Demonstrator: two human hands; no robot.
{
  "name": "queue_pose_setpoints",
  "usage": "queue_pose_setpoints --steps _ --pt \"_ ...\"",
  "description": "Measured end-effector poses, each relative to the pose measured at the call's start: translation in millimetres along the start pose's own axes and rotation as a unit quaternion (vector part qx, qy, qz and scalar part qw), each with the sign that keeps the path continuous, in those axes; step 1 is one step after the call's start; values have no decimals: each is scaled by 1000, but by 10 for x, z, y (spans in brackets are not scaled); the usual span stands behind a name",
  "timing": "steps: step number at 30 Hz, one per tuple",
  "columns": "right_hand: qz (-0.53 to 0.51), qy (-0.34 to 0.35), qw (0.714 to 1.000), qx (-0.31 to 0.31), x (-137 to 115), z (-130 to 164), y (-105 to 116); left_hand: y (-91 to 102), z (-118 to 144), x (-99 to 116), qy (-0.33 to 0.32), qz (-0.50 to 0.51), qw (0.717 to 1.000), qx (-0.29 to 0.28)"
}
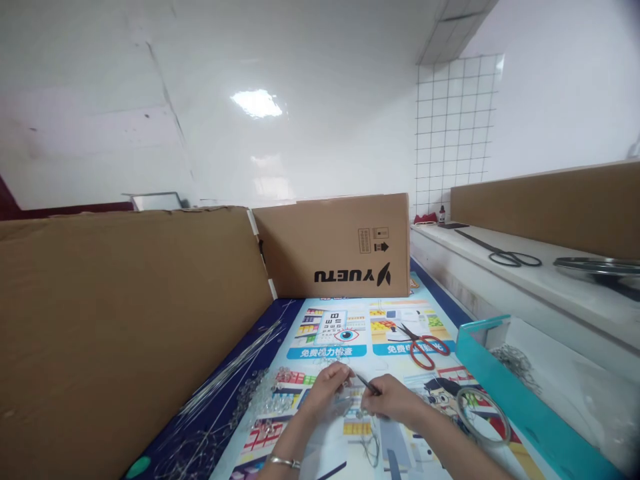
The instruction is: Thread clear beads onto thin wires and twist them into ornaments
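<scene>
On the desk [330, 333], left hand [327, 387] pinches a clear bead piece; right hand [393, 399] grips thin tweezers [367, 385]. Many loose beads [265, 397] and wires [235, 367] lie unassembled.

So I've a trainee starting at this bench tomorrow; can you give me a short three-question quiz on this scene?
1. True or false: the red-handled scissors lie on the printed mat.
2. Which hand holds the thin dark tool: A left hand, B right hand?
3. Fill in: the roll of clear tape lies beside the ____ tray.

Key: 1 true; 2 B; 3 teal.
</scene>
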State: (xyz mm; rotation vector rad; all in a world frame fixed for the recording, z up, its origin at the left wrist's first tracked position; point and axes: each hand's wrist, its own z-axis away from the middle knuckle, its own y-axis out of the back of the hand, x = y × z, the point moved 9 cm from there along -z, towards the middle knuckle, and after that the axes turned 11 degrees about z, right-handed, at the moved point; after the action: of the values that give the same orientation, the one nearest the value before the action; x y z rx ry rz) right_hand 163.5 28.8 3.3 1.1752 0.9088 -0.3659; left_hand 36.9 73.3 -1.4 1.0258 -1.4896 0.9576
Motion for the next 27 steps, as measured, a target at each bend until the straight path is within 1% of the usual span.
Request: queue_pose_setpoints --steps 6,11,17,27 --pt "-131 -33 991 23 120 -37 18 -63 12 -19 -15 -18 1000 -11" --pt "-184 -52 980 62 174 -43 49 -103 39 -27 -14 -23 999 -20" --pt "-188 -47 975 111 136 -34 71 -118 14 -46 -16 -12 999 -24" --pt "-142 -11 976 164 39 -19 2 -193 57 25 -23 14 999 -37"
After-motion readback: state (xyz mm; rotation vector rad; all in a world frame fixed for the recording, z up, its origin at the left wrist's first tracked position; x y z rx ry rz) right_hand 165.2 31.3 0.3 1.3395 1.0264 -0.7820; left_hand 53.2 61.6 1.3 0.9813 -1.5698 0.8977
